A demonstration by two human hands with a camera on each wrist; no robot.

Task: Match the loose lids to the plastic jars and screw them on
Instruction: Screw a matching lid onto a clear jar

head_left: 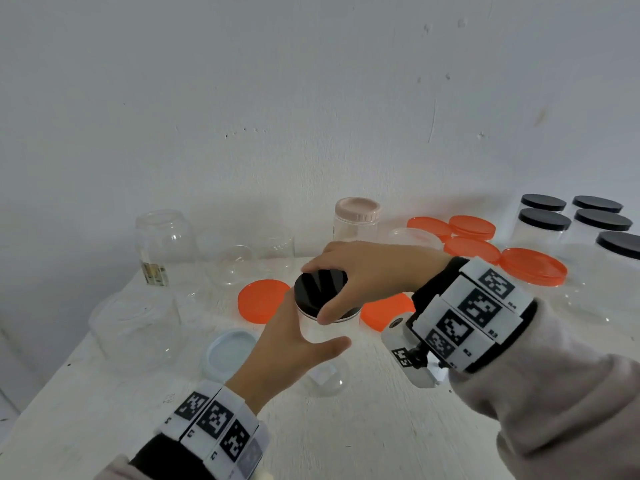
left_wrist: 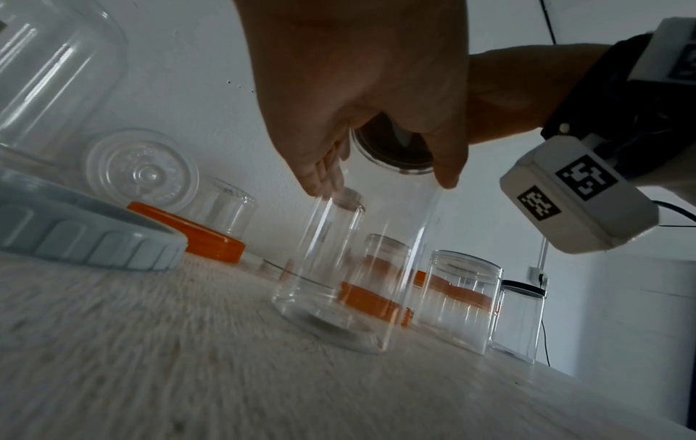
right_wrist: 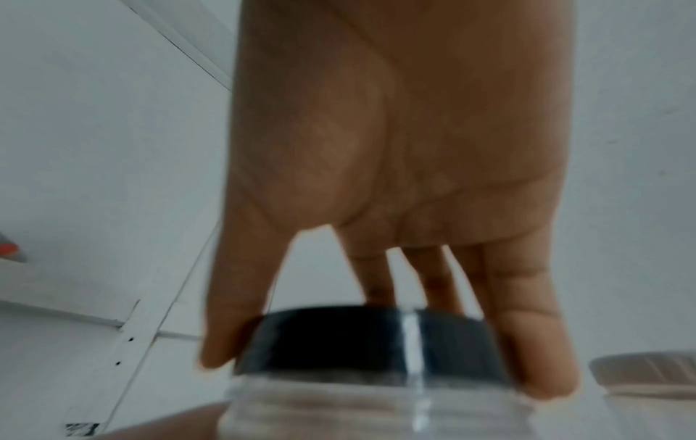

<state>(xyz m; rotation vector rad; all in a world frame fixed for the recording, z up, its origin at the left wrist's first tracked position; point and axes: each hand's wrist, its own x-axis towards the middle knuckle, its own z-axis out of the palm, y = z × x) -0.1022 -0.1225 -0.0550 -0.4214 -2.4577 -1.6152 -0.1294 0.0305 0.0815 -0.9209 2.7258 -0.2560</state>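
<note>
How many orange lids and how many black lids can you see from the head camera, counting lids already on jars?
Orange lids: 6
Black lids: 6
Total: 12

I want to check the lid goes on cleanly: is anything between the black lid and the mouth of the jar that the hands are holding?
Nothing visible. The black lid already sits on the clear jar, with the right hand gripping its rim and the left hand around the jar's body. No object shows between lid and jar mouth.
</note>
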